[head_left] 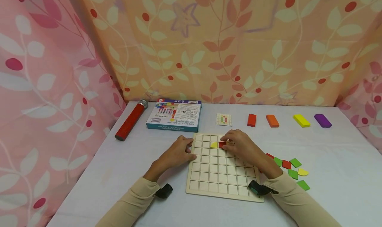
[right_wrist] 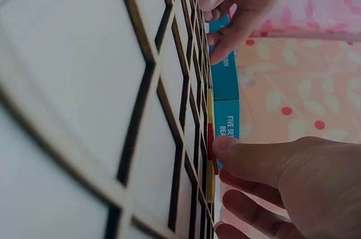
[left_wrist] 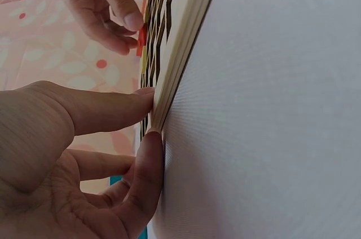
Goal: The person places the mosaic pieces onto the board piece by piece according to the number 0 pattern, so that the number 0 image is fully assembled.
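A square wooden grid board (head_left: 206, 176) lies flat on the white table. My left hand (head_left: 178, 153) holds its left edge, the thumb and a finger pinching the rim (left_wrist: 169, 89) in the left wrist view. Over the upper rows, my right hand (head_left: 242, 146) pinches a red square tile (head_left: 221, 145) between thumb and fingers; the tile tilts slightly in its cell in the right wrist view. Just left of it a yellow rounded tile (head_left: 214, 145) sits in a cell. Another yellow tile (right_wrist: 210, 181) is on the red tile's other side, partly hidden by the right hand.
Loose green tiles (head_left: 303, 185), red tiles (head_left: 286, 164) and a yellow tile (head_left: 303, 172) lie right of the board. Behind it stand a small pattern card (head_left: 223, 119), a boxed set (head_left: 174, 115) and red, orange, yellow and purple blocks (head_left: 323, 120). A red microphone-like tube (head_left: 129, 122) lies far left.
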Tool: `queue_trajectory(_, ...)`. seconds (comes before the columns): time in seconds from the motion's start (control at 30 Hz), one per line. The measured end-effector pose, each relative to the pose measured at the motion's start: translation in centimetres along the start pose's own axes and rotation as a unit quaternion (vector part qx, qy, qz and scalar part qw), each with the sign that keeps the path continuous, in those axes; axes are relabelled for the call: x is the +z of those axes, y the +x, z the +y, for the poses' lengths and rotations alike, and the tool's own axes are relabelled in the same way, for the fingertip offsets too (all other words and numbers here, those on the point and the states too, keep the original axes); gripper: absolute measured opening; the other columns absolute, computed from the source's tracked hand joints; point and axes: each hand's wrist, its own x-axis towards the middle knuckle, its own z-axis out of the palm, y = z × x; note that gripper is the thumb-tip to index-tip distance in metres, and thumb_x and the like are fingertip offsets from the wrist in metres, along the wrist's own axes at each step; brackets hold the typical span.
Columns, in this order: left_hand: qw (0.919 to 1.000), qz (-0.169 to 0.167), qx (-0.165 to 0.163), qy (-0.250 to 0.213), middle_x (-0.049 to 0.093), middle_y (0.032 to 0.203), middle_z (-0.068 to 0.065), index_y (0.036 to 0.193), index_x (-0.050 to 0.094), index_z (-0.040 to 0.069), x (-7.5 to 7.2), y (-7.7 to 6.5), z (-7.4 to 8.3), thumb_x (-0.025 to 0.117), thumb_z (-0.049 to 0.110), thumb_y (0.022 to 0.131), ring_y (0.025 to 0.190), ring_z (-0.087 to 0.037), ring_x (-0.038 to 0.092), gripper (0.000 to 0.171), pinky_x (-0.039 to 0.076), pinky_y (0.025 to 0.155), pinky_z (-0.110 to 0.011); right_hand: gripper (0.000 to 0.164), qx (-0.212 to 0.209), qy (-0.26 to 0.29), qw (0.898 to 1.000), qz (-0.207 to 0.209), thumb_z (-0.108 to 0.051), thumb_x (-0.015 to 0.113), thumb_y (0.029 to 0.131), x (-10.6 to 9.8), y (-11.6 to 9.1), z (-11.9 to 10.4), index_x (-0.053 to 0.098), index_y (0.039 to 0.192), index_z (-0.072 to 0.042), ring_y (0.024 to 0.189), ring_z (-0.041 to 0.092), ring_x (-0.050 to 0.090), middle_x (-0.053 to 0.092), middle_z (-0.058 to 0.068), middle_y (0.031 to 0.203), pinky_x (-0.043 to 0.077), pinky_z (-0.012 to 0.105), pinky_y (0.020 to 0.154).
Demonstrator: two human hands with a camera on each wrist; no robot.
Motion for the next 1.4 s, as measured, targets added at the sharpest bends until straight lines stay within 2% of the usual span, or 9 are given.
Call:
queue_trajectory(0.17,1.0,0.0,-0.002,-0.003,0.051,0.118,-0.011,0.154,0.048,-0.007,0.0,-0.1,0.0,0.082,0.011,0.093,0.102,-0.018,0.055,0.072,0.049,0.088,-0.036,0.016,0.005,0.007,1.0,-0.017,-0.005,0.081,0.092,-0.1,0.0,0.0,0.083,0.108,-0.009,0.105,0.026,0.064,0.076,0.003,0.108,0.054,0.049,0.094)
queue_trajectory(0.33,1.0,-0.002,-0.006,-0.002,0.051,0.117,-0.011,0.154,0.048,-0.007,0.1,0.0,0.0,0.083,0.011,0.093,0.102,-0.019,0.055,0.073,0.049,0.087,-0.035,0.015,-0.001,0.001,0.999,-0.039,-0.008,0.081,0.093,-0.3,-0.1,0.0,0.084,0.108,-0.007,0.109,0.03,0.063,0.076,0.005,0.113,0.051,0.051,0.097)
queue_trajectory(0.43,1.0,-0.001,-0.008,-0.001,0.051,0.117,-0.011,0.154,0.048,-0.006,0.1,0.0,-0.1,0.083,0.011,0.093,0.102,-0.018,0.055,0.073,0.049,0.087,-0.034,0.016,-0.005,0.005,0.999,-0.049,-0.009,0.081,0.093,-0.8,-0.2,0.0,0.083,0.109,-0.007,0.111,0.031,0.062,0.075,0.007,0.116,0.051,0.052,0.097)
queue_trajectory(0.6,1.0,-0.003,-0.007,-0.003,0.051,0.118,-0.01,0.155,0.048,-0.005,0.2,0.1,-0.2,0.083,0.013,0.093,0.102,-0.018,0.055,0.074,0.048,0.085,-0.032,0.018,0.021,0.026,0.998,-0.055,-0.009,0.079,0.094,-2.6,-1.0,0.4,0.082,0.113,-0.009,0.112,0.03,0.064,0.076,0.004,0.116,0.053,0.052,0.097)
queue_trajectory(0.8,1.0,-0.003,-0.008,-0.001,0.052,0.119,-0.01,0.155,0.047,-0.005,0.1,0.2,-0.2,0.083,0.014,0.093,0.103,-0.018,0.056,0.074,0.05,0.087,-0.032,0.022,0.073,0.027,0.994,-0.075,-0.018,0.08,0.095,-5.2,-3.4,1.3,0.08,0.116,-0.011,0.104,0.022,0.063,0.074,-0.002,0.11,0.055,0.039,0.088)
queue_trajectory(0.97,1.0,-0.002,-0.008,0.001,0.051,0.118,-0.011,0.154,0.048,-0.005,0.0,0.1,-0.1,0.083,0.014,0.093,0.104,-0.019,0.057,0.073,0.051,0.088,-0.035,0.021,0.083,0.019,0.992,-0.093,-0.019,0.082,0.094,-6.7,-6.0,2.2,0.08,0.115,-0.015,0.1,0.017,0.061,0.073,-0.007,0.107,0.055,0.028,0.081)
queue_trajectory(1.2,1.0,-0.002,-0.004,0.001,0.05,0.115,-0.01,0.154,0.049,-0.005,0.1,0.1,-0.2,0.083,0.013,0.093,0.103,-0.02,0.055,0.073,0.049,0.088,-0.036,0.026,0.08,-0.001,0.988,-0.131,-0.023,0.085,0.09,-7.4,-9.1,3.3,0.08,0.115,-0.021,0.105,0.014,0.062,0.072,-0.012,0.112,0.055,0.034,0.09)
queue_trajectory(1.27,1.0,-0.001,-0.003,0.001,0.05,0.115,-0.011,0.153,0.049,-0.005,0.1,0.1,-0.3,0.084,0.013,0.092,0.102,-0.02,0.055,0.073,0.049,0.087,-0.036,0.027,0.082,-0.003,0.986,-0.142,-0.023,0.085,0.089,-7.4,-9.7,3.5,0.08,0.115,-0.024,0.104,0.012,0.062,0.07,-0.015,0.11,0.055,0.032,0.09)
queue_trajectory(1.4,1.0,-0.001,-0.004,-0.003,0.05,0.115,-0.011,0.154,0.049,-0.006,0.1,0.1,-0.2,0.084,0.013,0.092,0.102,-0.02,0.054,0.073,0.048,0.087,-0.036,0.028,0.071,-0.01,0.987,-0.141,-0.019,0.085,0.087,-7.2,-10.4,3.7,0.081,0.114,-0.026,0.103,0.011,0.061,0.068,-0.016,0.11,0.055,0.033,0.092)
